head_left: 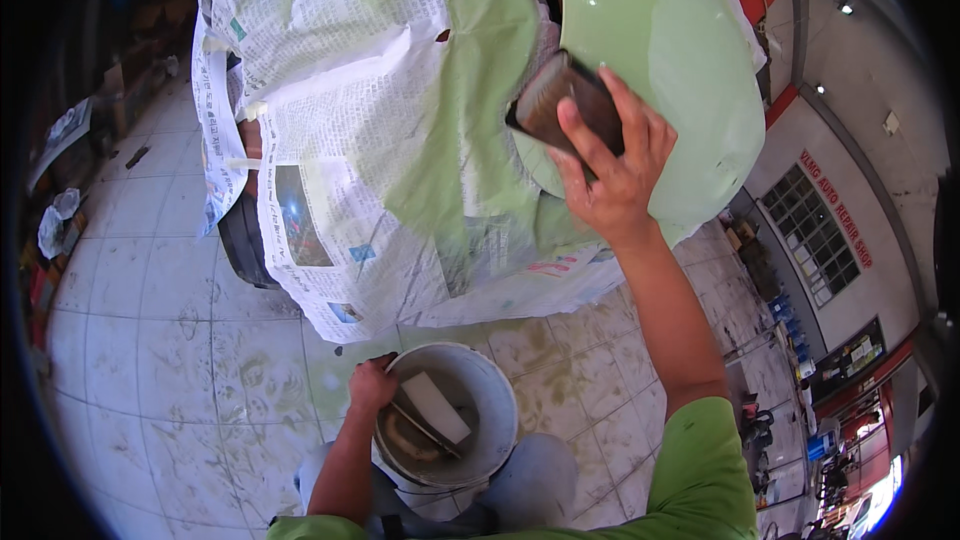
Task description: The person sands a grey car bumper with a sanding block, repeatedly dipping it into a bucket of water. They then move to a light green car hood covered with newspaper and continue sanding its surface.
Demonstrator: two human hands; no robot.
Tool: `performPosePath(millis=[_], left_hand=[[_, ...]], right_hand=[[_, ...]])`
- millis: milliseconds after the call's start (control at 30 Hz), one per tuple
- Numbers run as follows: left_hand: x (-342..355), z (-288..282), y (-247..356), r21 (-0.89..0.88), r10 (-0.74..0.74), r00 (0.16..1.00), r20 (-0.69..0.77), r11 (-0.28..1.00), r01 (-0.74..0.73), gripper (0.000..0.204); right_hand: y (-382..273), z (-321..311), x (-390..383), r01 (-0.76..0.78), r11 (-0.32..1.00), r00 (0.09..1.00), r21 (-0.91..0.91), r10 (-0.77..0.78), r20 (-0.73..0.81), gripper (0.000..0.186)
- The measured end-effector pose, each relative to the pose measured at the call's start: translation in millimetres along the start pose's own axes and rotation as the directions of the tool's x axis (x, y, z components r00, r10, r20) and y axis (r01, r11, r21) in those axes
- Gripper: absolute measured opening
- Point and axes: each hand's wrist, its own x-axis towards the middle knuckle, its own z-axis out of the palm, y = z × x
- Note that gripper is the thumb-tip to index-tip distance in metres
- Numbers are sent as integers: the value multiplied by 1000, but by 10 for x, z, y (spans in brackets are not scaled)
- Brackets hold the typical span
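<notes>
My right hand (620,165) holds a sanding block (572,105), brown with dark edges, between thumb and fingers. It is at the inner edge of a curved, light green painted panel (665,50), beside the masking; whether it touches the panel I cannot tell. Newspaper masking sheets (360,120), partly coated green, cover the body to the left. Lower down, my left hand (372,385) is closed on the rim of a whitish bucket (505,400) between my knees. Inside the bucket lean a pale rectangular block (436,407) and a thin dark-edged piece, over murky water.
Pale floor tiles (170,360) carry greenish smears around the bucket. A black tyre (245,240) shows under the paper at left. Plastic-wrapped items (60,215) line the far left. At right stand a wall with a barred window (810,230) and several shop items along its foot.
</notes>
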Motion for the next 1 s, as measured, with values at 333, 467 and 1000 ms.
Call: performPosePath(millis=[333, 467, 1000], left_hand=[[2, -37, -49, -66, 15, 1000, 16, 998, -14, 43], [-5, 8, -1, -50, 16, 999, 42, 999, -14, 45], [48, 57, -38, -18, 12, 997, 80, 1000, -11, 44]], right_hand=[[15, -140, -203, 9, 997, 995, 76, -16, 94, 49], [259, -120, 756, 34, 991, 993, 132, -48, 104, 55], [545, -48, 1237, 32, 992, 995, 123, -43, 88, 57]])
